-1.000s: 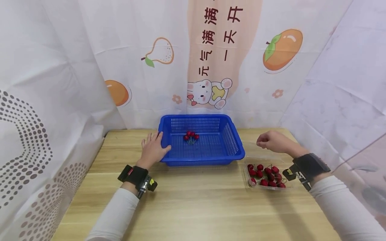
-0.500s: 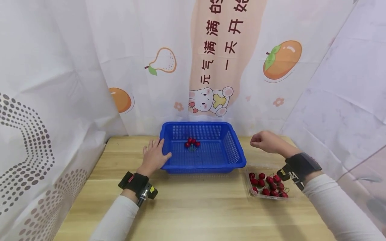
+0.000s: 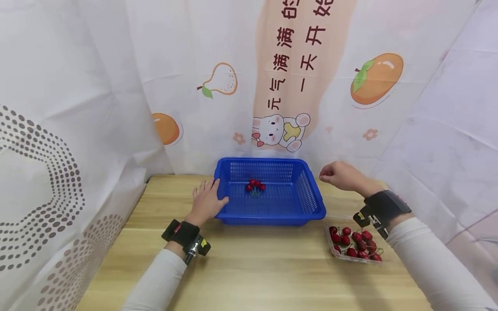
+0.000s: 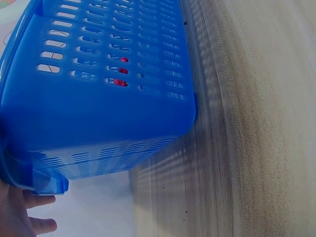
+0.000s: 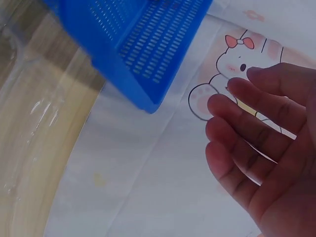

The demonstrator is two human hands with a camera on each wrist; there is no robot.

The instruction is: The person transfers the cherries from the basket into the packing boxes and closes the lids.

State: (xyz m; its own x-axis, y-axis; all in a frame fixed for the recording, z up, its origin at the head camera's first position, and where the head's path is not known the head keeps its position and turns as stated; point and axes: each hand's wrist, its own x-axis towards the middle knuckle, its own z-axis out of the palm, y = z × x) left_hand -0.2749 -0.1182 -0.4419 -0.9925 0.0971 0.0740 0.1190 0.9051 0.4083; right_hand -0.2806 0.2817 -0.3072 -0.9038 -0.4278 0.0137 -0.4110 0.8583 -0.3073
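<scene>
Containing red, green-stemmed cherries (image 3: 256, 184), blue slotted basket (image 3: 276, 203), left hand (image 3: 206, 201) spread against it, right hand (image 3: 342, 176) loosely curled

The basket (image 3: 282, 203) is plain blue, the cherries (image 3: 361, 245) red — the curtain (image 3: 218, 26) white, printed with orange fruit (image 3: 383, 77).

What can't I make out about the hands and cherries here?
Left hand, left wrist view: mostly cut off by the frame edge.
Basket cherries, left wrist view: mostly hidden by the basket wall.
Palm of the right hand, head view: hidden by its back.
Exact count of boxed cherries, head view: they overlap.
</scene>
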